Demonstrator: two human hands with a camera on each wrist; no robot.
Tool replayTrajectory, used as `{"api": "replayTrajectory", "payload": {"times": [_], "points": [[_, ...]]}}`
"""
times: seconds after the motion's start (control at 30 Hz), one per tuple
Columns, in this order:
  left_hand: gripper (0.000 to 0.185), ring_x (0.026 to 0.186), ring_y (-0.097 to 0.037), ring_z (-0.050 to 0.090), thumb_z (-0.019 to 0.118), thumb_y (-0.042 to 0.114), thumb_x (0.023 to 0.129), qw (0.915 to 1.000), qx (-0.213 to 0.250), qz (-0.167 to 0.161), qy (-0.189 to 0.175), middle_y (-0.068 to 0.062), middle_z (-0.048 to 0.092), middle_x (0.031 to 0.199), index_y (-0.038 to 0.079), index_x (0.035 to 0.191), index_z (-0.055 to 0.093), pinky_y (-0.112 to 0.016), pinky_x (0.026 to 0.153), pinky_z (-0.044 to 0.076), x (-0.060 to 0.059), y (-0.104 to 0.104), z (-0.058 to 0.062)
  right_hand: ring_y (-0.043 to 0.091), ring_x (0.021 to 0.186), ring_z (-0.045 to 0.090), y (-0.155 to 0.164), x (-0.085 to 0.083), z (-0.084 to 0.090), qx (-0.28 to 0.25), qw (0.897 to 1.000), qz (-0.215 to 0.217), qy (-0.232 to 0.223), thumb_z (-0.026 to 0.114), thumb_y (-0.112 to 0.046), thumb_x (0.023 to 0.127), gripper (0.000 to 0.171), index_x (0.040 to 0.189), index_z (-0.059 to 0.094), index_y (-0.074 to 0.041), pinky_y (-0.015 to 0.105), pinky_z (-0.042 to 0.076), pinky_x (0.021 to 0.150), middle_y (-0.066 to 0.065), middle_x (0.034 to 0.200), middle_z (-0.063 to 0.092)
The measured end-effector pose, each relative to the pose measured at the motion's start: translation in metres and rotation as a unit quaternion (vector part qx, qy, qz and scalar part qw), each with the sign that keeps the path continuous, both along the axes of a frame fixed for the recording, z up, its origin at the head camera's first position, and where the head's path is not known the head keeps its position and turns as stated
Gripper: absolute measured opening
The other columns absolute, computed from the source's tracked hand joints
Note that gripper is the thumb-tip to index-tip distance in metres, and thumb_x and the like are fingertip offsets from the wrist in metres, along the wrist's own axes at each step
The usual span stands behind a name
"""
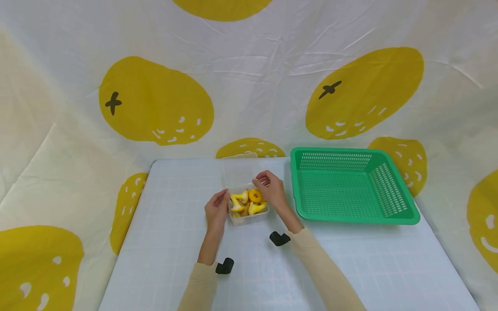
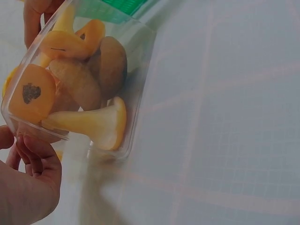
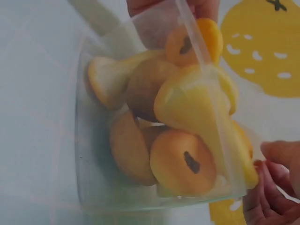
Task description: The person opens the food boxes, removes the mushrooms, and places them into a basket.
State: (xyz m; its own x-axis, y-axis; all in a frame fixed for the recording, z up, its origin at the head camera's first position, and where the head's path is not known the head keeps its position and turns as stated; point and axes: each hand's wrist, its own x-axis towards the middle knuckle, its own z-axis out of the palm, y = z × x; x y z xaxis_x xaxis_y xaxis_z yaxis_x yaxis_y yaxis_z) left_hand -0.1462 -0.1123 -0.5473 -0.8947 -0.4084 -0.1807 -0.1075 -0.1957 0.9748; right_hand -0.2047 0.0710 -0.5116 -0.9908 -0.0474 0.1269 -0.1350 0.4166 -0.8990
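Clear plastic box (image 1: pixel 249 216) of mushrooms (image 1: pixel 249 202) shows no readable label.

**Around the table**

On the right, a green basket (image 1: pixel 393 214) with little holes in its walls, sitting flat on the table. Under it, a pale blue cloth (image 1: pixel 163 242) with thin white squares, spread over the table. All around, behind and at the sides, a white sheet (image 1: pixel 256 73) with wrinkles, printed with big yellow fruit shapes (image 1: pixel 155 101). On some of those, a small dark cross and little white marks.
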Motion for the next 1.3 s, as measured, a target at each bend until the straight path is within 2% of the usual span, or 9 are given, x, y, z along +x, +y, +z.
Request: {"api": "replayTrajectory", "payload": {"times": [0.2, 0.33, 0.47, 0.57, 0.6, 0.83, 1.03, 1.2, 1.3], "points": [[0.031, 0.069, -0.006, 0.054, 0.072, 0.014, 0.098, 0.9999, 0.011, -0.005, -0.002, -0.004, 0.073, 0.101, -0.005, 0.123, 0.07, -0.017, 0.054, 0.043, -0.001, -0.003, 0.002, 0.028, 0.093, 0.064, 0.004, 0.012, 0.008, 0.076, 0.992, 0.093, 0.038, 0.075, -0.011, 0.095, 0.023, 0.113, 0.07, 0.002, 0.038, 0.056, 0.08, 0.014, 0.106, 0.072], [0.03, 0.069, -0.009, 0.054, 0.069, 0.009, 0.099, 0.9998, 0.01, -0.016, -0.003, -0.008, 0.072, 0.101, -0.009, 0.124, 0.068, -0.018, 0.054, 0.044, 0.001, -0.003, 0.013, 0.031, 0.102, 0.059, 0.007, 0.018, 0.014, 0.125, 0.98, 0.148, 0.038, 0.073, -0.009, 0.096, 0.027, 0.12, 0.069, 0.004, 0.042, 0.053, 0.086, 0.016, 0.114, 0.071], [0.031, 0.07, -0.011, 0.055, 0.068, 0.007, 0.1, 0.9998, 0.003, -0.022, -0.002, -0.013, 0.071, 0.103, -0.012, 0.124, 0.066, -0.018, 0.055, 0.044, 0.008, 0.0, 0.03, 0.032, 0.102, 0.06, 0.011, 0.021, 0.017, 0.116, 0.976, 0.179, 0.048, 0.071, -0.006, 0.097, 0.024, 0.119, 0.07, 0.005, 0.046, 0.053, 0.088, 0.016, 0.112, 0.07], [0.031, 0.07, -0.011, 0.055, 0.067, 0.007, 0.1, 0.9998, 0.006, -0.019, 0.002, -0.014, 0.071, 0.103, -0.013, 0.124, 0.065, -0.018, 0.055, 0.045, 0.011, 0.002, 0.034, 0.031, 0.1, 0.064, 0.017, 0.023, 0.017, 0.088, 0.975, 0.194, 0.062, 0.071, -0.003, 0.096, 0.022, 0.117, 0.07, 0.004, 0.044, 0.056, 0.087, 0.016, 0.11, 0.07], [0.031, 0.069, -0.011, 0.055, 0.068, 0.007, 0.099, 0.9998, 0.007, -0.018, 0.002, -0.015, 0.072, 0.104, -0.013, 0.124, 0.065, -0.018, 0.055, 0.045, 0.011, 0.002, 0.035, 0.03, 0.099, 0.066, 0.02, 0.023, 0.016, 0.078, 0.976, 0.196, 0.063, 0.072, -0.003, 0.096, 0.022, 0.116, 0.071, 0.004, 0.041, 0.057, 0.086, 0.015, 0.11, 0.07], [0.03, 0.071, -0.008, 0.055, 0.072, 0.018, 0.099, 1.0, -0.008, 0.002, -0.004, -0.006, 0.072, 0.103, -0.002, 0.122, 0.071, -0.016, 0.055, 0.043, 0.0, -0.001, -0.002, 0.029, 0.099, 0.067, 0.039, 0.023, 0.022, 0.022, 0.983, 0.18, 0.041, 0.073, -0.006, 0.095, 0.021, 0.115, 0.072, 0.002, 0.031, 0.06, 0.082, 0.014, 0.109, 0.07], [0.032, 0.069, -0.007, 0.054, 0.072, 0.018, 0.099, 1.0, -0.005, 0.001, 0.001, -0.004, 0.071, 0.1, -0.003, 0.122, 0.07, -0.016, 0.055, 0.043, 0.0, 0.0, -0.002, 0.031, 0.1, 0.065, 0.059, 0.027, 0.033, -0.045, 0.982, 0.181, 0.015, 0.072, -0.005, 0.096, 0.021, 0.115, 0.07, 0.003, 0.028, 0.059, 0.083, 0.016, 0.108, 0.07], [0.032, 0.067, -0.006, 0.053, 0.07, 0.015, 0.1, 1.0, 0.006, -0.007, -0.002, -0.007, 0.071, 0.102, -0.006, 0.124, 0.068, -0.016, 0.054, 0.042, -0.001, -0.001, 0.0, 0.025, 0.098, 0.064, 0.078, 0.026, 0.039, -0.042, 0.989, 0.139, -0.003, 0.075, -0.012, 0.096, 0.02, 0.112, 0.071, -0.002, 0.022, 0.056, 0.083, 0.012, 0.106, 0.07], [0.031, 0.071, -0.011, 0.054, 0.068, 0.012, 0.1, 0.9999, -0.001, -0.014, -0.009, -0.014, 0.071, 0.106, -0.007, 0.125, 0.067, -0.017, 0.054, 0.043, -0.002, -0.003, 0.0, 0.023, 0.099, 0.062, 0.089, 0.025, 0.041, -0.042, 0.992, 0.118, -0.009, 0.075, -0.015, 0.096, 0.022, 0.113, 0.071, -0.002, 0.02, 0.054, 0.082, 0.013, 0.108, 0.069]]}}
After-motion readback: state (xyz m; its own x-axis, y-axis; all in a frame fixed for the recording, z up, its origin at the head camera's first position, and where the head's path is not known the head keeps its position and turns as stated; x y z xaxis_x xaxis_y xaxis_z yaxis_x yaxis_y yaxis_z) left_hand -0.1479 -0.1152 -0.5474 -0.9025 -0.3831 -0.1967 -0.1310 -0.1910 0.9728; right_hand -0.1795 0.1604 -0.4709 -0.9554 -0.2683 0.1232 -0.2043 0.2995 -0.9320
